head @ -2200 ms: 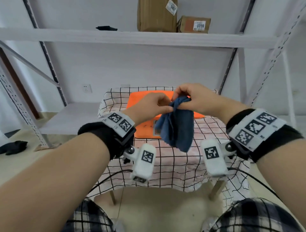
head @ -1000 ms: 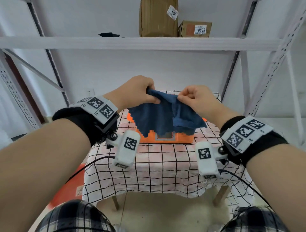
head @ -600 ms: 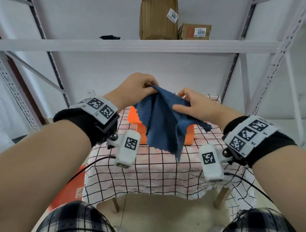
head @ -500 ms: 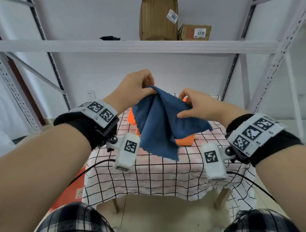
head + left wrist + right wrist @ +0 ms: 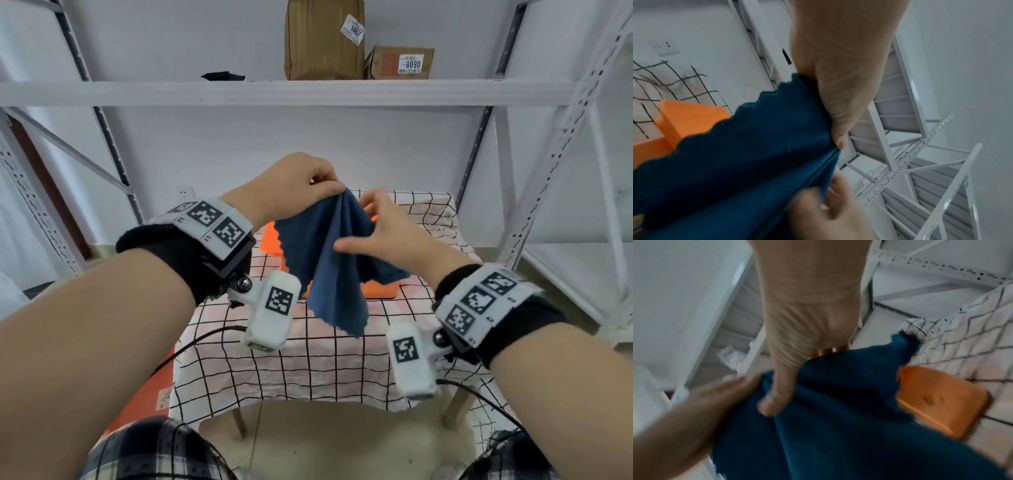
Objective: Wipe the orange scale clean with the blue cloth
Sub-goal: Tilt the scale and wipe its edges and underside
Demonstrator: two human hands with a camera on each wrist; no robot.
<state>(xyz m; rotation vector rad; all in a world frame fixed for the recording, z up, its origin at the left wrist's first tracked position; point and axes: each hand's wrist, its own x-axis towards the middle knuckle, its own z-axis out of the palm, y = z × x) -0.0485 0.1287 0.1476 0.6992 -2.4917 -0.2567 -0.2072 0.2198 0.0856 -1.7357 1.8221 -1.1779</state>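
Cloth-handling above the bench: your left hand [image 5: 294, 186] pinches the top corner of the blue cloth [image 5: 329, 260] between thumb and curled fingers, and the fabric hangs down from that pinch in loose pleats. Your right hand [image 5: 387, 236] is spread against the cloth's right side, thumb [image 5: 777, 395] pressed into the front of the fabric and fingers mostly hidden behind it, so it grips a fold rather than lying flat.

You are, by the look of it, arranging the cloth for the job; no wiping has begun, since the cloth hangs in the air and does not touch the scale.

The orange scale [image 5: 380, 289] sits on the checked tablecloth [image 5: 325, 359] of the bench, below and beyond both hands, largely covered from the head view by the hanging cloth; only its left corner and lower right edge show there. The right wrist view shows its top [image 5: 937, 400], with small dark marks on it.

The next move likely calls for gathering the cloth into a pad in one hand, lowering it onto the scale's top, and pressing flat so the fabric, not your fingertips, does the rubbing.
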